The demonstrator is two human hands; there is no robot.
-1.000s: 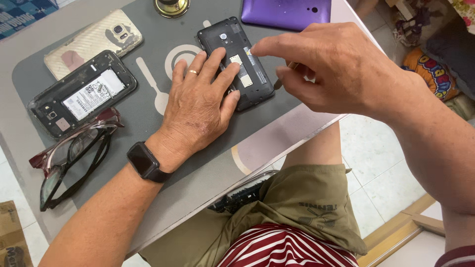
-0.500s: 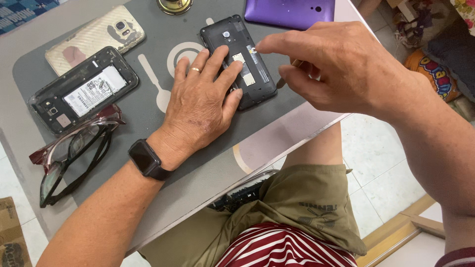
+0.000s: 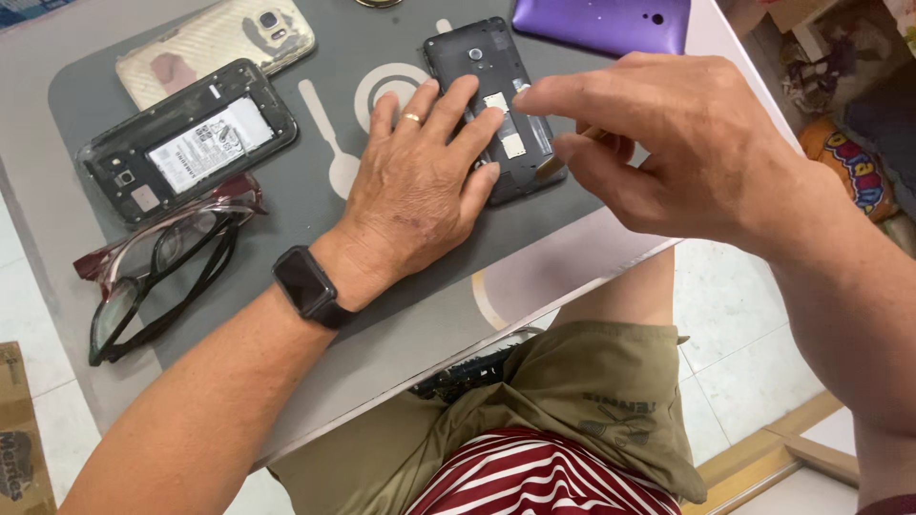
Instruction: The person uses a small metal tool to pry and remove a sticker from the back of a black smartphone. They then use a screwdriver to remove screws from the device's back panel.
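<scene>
A black phone point(image 3: 477, 57) with its back cover off lies on a grey mat point(image 3: 286, 215). My left hand point(image 3: 420, 191), with a ring and a dark wristwatch point(image 3: 303, 284), lies flat on the phone's lower half and pins it down. My right hand point(image 3: 687, 143) hovers just over the phone's right edge. Its index finger points left above the open back, its thumb sits below, and the other fingers are curled. A small tan piece point(image 3: 551, 168) pokes out under the thumb at the phone's edge; what it is cannot be made out.
A second open phone point(image 3: 191, 143) and a pale gold phone point(image 3: 219, 43) lie at the mat's left. A purple back cover point(image 3: 601, 21) is at the far edge. Folded glasses point(image 3: 153, 267) rest near the left. A cardboard box point(image 3: 19, 439) stands on the floor.
My right hand has dropped a little closer to the phone's right edge. My left hand stays flat on the phone.
</scene>
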